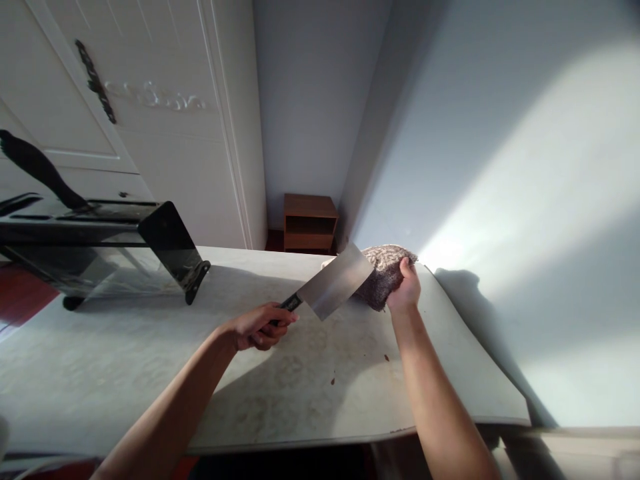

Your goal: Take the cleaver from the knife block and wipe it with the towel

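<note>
My left hand (263,325) is closed around the black handle of a cleaver (336,283). The broad steel blade points up and to the right, above the table. In my right hand (407,287) is a brown and beige fuzzy cloth (385,277), bunched up, with my thumb on its upper side. The blade's far end overlaps the cloth's left part in view; whether they touch I cannot tell. My right fingers are mostly hidden behind the cloth.
A black knife block (170,243) with clear sides stands at the left of the pale table (280,400), a black-handled knife (40,167) in it. Small brown specks (333,381) lie near the front. Beyond are a white wardrobe (175,153), a brown nightstand (310,208) and a wall on the right.
</note>
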The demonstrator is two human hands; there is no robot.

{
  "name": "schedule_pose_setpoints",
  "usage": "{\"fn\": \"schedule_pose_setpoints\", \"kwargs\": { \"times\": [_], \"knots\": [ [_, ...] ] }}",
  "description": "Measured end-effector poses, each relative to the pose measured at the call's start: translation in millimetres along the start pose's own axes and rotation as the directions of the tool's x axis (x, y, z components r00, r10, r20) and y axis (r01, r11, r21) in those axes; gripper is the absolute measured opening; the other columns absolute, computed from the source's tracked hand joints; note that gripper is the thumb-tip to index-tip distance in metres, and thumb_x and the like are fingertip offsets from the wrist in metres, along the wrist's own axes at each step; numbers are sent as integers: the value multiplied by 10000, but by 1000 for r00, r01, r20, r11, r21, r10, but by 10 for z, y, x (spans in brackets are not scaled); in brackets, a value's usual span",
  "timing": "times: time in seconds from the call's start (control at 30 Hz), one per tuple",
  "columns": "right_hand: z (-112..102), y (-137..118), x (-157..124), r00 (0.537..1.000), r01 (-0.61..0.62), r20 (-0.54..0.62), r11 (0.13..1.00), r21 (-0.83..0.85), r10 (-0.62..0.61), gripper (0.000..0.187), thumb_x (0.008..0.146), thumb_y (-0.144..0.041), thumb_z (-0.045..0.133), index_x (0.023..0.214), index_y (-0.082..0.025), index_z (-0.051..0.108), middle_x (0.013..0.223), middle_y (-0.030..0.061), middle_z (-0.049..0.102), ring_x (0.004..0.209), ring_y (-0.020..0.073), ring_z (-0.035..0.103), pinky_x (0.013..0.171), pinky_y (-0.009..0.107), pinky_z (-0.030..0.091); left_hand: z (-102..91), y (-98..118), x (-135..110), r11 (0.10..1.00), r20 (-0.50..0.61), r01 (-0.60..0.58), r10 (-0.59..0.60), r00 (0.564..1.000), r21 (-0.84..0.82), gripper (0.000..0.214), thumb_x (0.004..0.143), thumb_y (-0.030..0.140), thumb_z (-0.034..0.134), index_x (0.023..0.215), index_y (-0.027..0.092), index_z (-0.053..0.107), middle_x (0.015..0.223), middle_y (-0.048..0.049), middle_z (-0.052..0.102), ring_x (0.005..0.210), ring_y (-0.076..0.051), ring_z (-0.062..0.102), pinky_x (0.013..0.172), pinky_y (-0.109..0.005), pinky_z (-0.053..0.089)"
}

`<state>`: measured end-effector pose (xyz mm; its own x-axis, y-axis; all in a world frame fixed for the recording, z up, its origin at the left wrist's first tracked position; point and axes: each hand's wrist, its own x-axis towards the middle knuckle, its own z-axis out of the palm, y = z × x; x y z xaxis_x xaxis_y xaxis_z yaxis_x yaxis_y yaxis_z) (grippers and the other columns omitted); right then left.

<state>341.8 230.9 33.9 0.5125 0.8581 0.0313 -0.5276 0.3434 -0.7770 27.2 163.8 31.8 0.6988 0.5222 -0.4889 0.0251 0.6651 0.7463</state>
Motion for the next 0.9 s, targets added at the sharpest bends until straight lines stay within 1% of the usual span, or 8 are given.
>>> {"fn": "schedule_pose_setpoints", "kwargs": {
  "times": [0.1, 0.17, 0.27, 0.43, 0.6, 0.7, 0.8, 0.9],
  "knots": [
    [-15, -35, 21, 997, 7, 76, 999, 48, -11, 338, 788, -358, 626, 1081, -190, 611, 1091, 60, 664, 1014, 218, 632, 927, 422, 488, 9, 2, 2, 998, 66, 50, -48, 997, -31, 440, 739, 349, 686, 613, 170, 304, 455, 78, 192, 354, -12, 89, 302, -127, 40],
    [-9, -45, 3, 984, -38, 175, 998, 43, 30, 359, 803, -382, 613, 1105, -188, 614, 1132, 66, 653, 1061, 219, 613, 945, 406, 475, 20, 1, 4, 996, 111, 83, -78, 991, -40, 432, 747, 332, 672, 598, 166, 302, 453, 73, 196, 352, -10, 86, 298, -126, 38],
    [4, -49, -47, 955, -121, 274, 993, -2, 117, 340, 775, -374, 644, 1061, -189, 633, 1087, 48, 670, 1037, 205, 616, 912, 359, 486, 34, -8, 12, 993, 143, 107, -100, 985, -41, 426, 754, 318, 661, 591, 162, 300, 455, 70, 202, 347, -7, 83, 294, -123, 50],
    [22, -67, -102, 941, -177, 285, 983, -51, 184, 340, 715, -366, 686, 1005, -192, 648, 1016, 35, 690, 921, 212, 640, 859, 375, 504, 11, -33, 40, 992, 137, 100, -89, 987, -72, 383, 763, 316, 649, 622, 164, 326, 460, 74, 204, 341, -9, 72, 285, -120, 60],
    [16, -75, -93, 942, -159, 290, 985, -61, 170, 298, 739, -339, 680, 1000, -195, 659, 964, 16, 698, 907, 179, 644, 881, 336, 494, -37, -53, 58, 991, 121, 91, -79, 989, -98, 367, 783, 336, 637, 638, 161, 350, 455, 79, 199, 344, -12, 62, 284, -115, 61],
    [-6, -65, -76, 931, -172, 317, 984, -53, 180, 275, 760, -344, 661, 997, -203, 657, 1012, 22, 692, 934, 188, 642, 891, 356, 493, -69, -48, 61, 984, 109, 75, -57, 992, -163, 375, 792, 341, 627, 642, 166, 331, 444, 86, 174, 338, -13, 43, 282, -114, 68],
    [-18, -59, -67, 927, -189, 324, 981, -35, 190, 275, 764, -343, 654, 1000, -201, 651, 1053, 37, 685, 971, 214, 638, 906, 395, 489, -91, -29, 55, 968, 55, 56, -44, 998, -244, 405, 772, 319, 644, 644, 176, 287, 435, 94, 155, 325, -18, 35, 275, -125, 90],
    [1, -63, -82, 934, -196, 301, 980, -25, 195, 291, 776, -341, 639, 1026, -193, 653, 1070, 43, 682, 1000, 214, 632, 925, 389, 483, -79, -8, 42, 955, -34, 5, -15, 999, -298, 430, 736, 300, 678, 648, 179, 275, 435, 99, 161, 324, -19, 49, 279, -139, 101]
  ]
}}
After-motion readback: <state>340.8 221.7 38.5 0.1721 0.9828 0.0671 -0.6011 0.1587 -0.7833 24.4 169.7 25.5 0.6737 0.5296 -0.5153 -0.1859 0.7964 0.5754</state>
